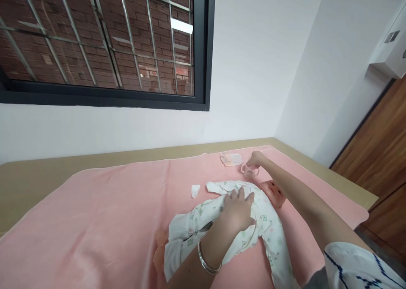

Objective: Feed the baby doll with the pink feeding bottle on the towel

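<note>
A baby doll in a white printed suit lies on its back, its head [274, 194] to the right and bare feet [160, 249] to the left. My left hand [237, 211], a silver bangle on its wrist, rests with fingers spread on the doll's suit [263, 208]. Beyond the doll's head, my right hand [256, 159] reaches down to a small pinkish see-through cup [250, 173] with side handles. The fingers are bent together with their tips at the cup's mouth. Whatever they pinch there is hidden.
A printed soft packet [231, 159] lies left of the cup. A white tissue piece [195, 190] sits beside the doll's sleeve. Everything lies on a pink sheet [120, 208] over a tan surface [41, 175] against the wall. A dark-framed barred window [203, 69] is above.
</note>
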